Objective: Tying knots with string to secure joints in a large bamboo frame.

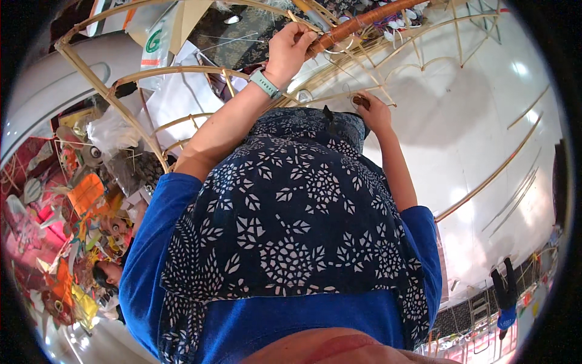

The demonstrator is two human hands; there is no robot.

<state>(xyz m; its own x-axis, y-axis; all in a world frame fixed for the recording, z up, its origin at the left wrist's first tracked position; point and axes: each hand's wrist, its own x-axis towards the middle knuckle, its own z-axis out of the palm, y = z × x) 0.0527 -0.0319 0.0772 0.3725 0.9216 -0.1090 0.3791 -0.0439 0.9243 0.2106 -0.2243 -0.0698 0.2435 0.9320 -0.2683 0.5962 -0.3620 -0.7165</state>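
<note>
While the person leans over the work in a blue shirt and a dark blue patterned apron, the left hand is up high, fingers curled tight around a reddish-brown wrapped pole that runs toward the upper right. A pale green wristwatch sits on that wrist. Lower and to the right, the right hand pinches narrow on a thin bamboo strip of the bamboo frame, fingertips drawn together at a joint; whether a thread sits between them, I cannot tell. That frame arches all around, its big curved ribs sweeping from far left across the top. Loose bamboo strips lie apart on the white floor at right. Colourful paper figures crowd the left edge.
</note>
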